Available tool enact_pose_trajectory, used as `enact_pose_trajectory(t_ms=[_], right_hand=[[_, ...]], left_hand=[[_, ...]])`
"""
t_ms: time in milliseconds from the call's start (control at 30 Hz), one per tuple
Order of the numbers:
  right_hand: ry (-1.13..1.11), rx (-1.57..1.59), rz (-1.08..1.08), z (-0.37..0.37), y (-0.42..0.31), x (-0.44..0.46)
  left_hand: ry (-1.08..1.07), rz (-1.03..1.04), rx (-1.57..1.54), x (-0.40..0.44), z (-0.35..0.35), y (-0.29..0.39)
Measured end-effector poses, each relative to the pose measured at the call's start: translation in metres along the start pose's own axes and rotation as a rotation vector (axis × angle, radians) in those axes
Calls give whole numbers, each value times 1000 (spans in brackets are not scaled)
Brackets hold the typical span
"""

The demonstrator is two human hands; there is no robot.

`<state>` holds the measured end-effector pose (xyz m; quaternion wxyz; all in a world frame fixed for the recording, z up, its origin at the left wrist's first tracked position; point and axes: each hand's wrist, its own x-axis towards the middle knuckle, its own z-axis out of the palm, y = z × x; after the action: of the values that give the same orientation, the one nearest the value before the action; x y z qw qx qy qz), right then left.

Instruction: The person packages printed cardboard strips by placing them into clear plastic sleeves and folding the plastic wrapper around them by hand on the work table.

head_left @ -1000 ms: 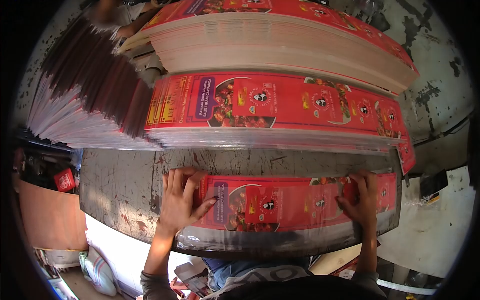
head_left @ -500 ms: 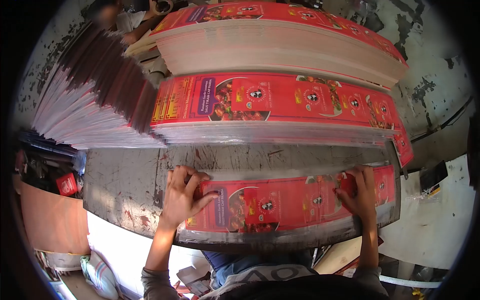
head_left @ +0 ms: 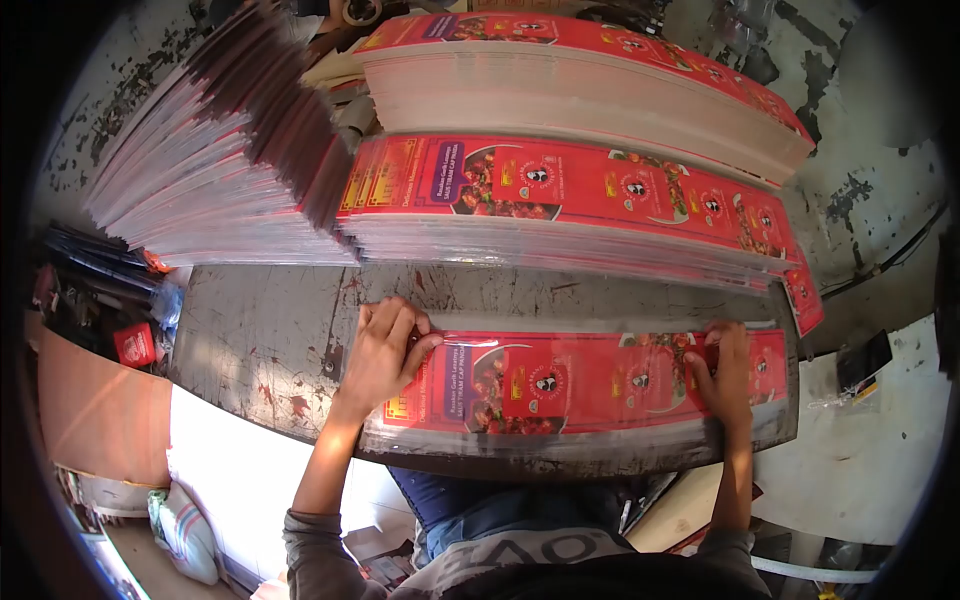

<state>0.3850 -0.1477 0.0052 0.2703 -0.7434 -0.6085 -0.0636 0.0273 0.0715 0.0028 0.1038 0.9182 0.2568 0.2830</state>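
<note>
A long red printed sheet (head_left: 590,385) with food pictures and a panda logo lies flat near the table's front edge. Clear plastic film (head_left: 640,425) covers it and sticks out past its borders. My left hand (head_left: 383,350) is closed at the upper left corner, thumb and fingers pinching the film's edge. At the upper right, my right hand (head_left: 724,375) has its fingers curled over the film's far edge, with the thumb bent toward them on top. Its fingertips are partly hidden.
Behind the sheet stands a stack of plastic-covered red sheets (head_left: 580,190), with a taller stack (head_left: 580,100) farther back. A leaning, fanned pile (head_left: 220,170) rises at the left. The scratched dark table (head_left: 260,330) has a curved front edge close to my body.
My left thumb has drawn in toward the fingers at the film's edge. Both hands stay at the sheet's ends. The view has shifted slightly, moving the stacks to the right.
</note>
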Motion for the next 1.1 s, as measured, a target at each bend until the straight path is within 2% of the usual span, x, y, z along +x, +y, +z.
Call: enact_pose_trajectory(t_ms=[267,700,900,967,1033,1100], right_hand=[[-17,-41,-88,-2,2,6],[-3,-35,-111,-1,3,9],[122,-106,-165,-3,9,-2],[370,-146,-221,-4,10,-10],[460,-183,-260,-5,20,-26],[549,-218,-301,-7,18,-42]], left_hand=[[26,-6,19,-2,6,-2],[49,-28,63,0,6,1],[214,-16,58,-4,-7,3],[360,-102,-256,-7,-13,8],[289,-251,-764,-17,-20,12],[171,-315,-1052,-24,-28,20]])
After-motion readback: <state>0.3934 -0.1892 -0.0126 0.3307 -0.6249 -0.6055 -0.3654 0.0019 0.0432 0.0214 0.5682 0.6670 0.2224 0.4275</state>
